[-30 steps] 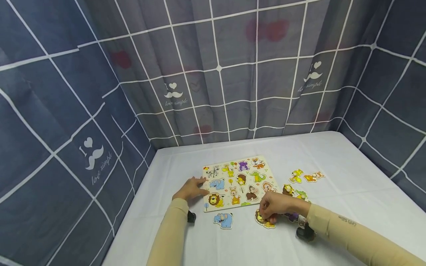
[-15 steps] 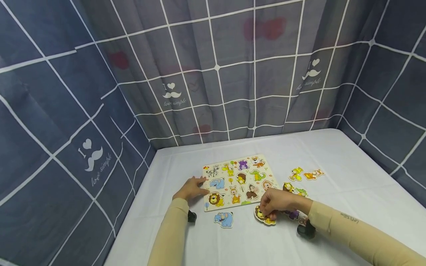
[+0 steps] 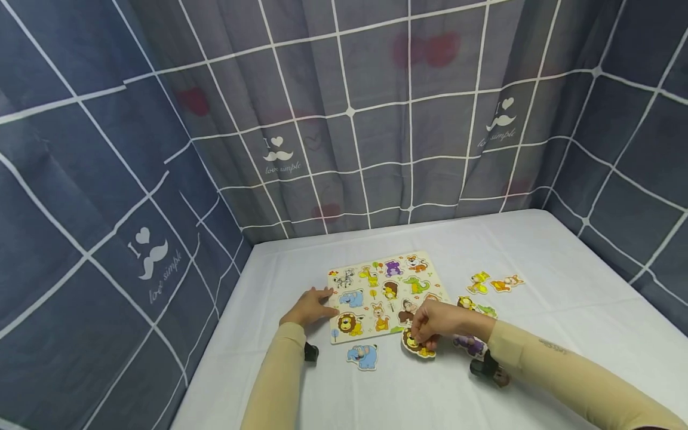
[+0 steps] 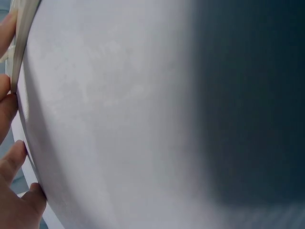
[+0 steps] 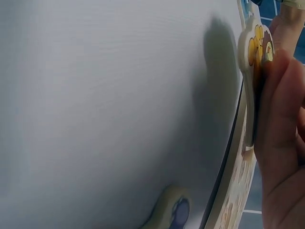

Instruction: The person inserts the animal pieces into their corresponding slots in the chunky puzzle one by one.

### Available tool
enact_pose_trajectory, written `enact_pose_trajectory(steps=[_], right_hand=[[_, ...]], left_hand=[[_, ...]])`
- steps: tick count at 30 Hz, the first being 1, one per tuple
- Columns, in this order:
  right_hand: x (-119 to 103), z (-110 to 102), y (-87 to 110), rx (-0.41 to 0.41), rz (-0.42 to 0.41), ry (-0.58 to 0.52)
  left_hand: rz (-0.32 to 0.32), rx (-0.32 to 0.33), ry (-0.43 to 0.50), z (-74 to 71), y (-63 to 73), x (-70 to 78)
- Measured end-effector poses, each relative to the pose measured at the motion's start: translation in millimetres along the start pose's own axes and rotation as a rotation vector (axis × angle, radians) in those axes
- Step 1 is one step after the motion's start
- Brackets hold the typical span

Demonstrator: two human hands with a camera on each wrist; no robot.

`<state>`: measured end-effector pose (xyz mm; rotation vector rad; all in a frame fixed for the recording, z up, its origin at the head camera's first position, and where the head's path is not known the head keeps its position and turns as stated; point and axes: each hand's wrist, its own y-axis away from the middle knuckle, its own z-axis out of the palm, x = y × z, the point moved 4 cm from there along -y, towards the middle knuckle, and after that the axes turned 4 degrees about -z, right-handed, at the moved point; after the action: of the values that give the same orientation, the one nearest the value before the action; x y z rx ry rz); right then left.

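Note:
My right hand (image 3: 438,319) pinches a lion puzzle piece (image 3: 411,347) by its upper side, at the front edge of the animal puzzle board (image 3: 367,322). The right wrist view shows the lion piece (image 5: 251,57) tilted up off the white cloth, with its shadow beside it. My left hand (image 3: 307,306) rests at the board's left edge, fingers and thumb spread along it. Several animal pictures cover the board, among them a lion at the front left. An elephant piece (image 3: 363,357) lies flat in front of the board.
Right of the board lie loose pieces: a yellow animal (image 3: 477,283), a kangaroo (image 3: 507,283), a crocodile (image 3: 487,311) and a purple one (image 3: 469,345), partly under my right forearm. A brown piece (image 3: 502,377) sits by the black wrist camera (image 3: 482,368). Grid-patterned curtains (image 3: 376,137) enclose the table.
My right hand has moved slightly left and toward the board with the lion piece, which now tilts and overlaps the board's front edge. The left hand stays at the board.

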<state>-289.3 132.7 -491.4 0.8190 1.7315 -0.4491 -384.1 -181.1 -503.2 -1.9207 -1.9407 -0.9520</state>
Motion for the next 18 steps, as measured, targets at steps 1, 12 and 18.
enact_pose_trajectory(steps=[1, 12, 18], right_hand=[[0, 0, -1.9, 0.005, 0.002, 0.001], [1, 4, -13.6, 0.037, 0.037, 0.014], [-7, 1, -19.0, 0.045, 0.027, 0.044]], left_hand=[[-0.003, 0.001, 0.005, -0.5, 0.0, -0.1], [-0.019, -0.032, 0.024, 0.0, -0.7, -5.2], [0.002, -0.031, 0.013, -3.0, -2.3, -3.7]])
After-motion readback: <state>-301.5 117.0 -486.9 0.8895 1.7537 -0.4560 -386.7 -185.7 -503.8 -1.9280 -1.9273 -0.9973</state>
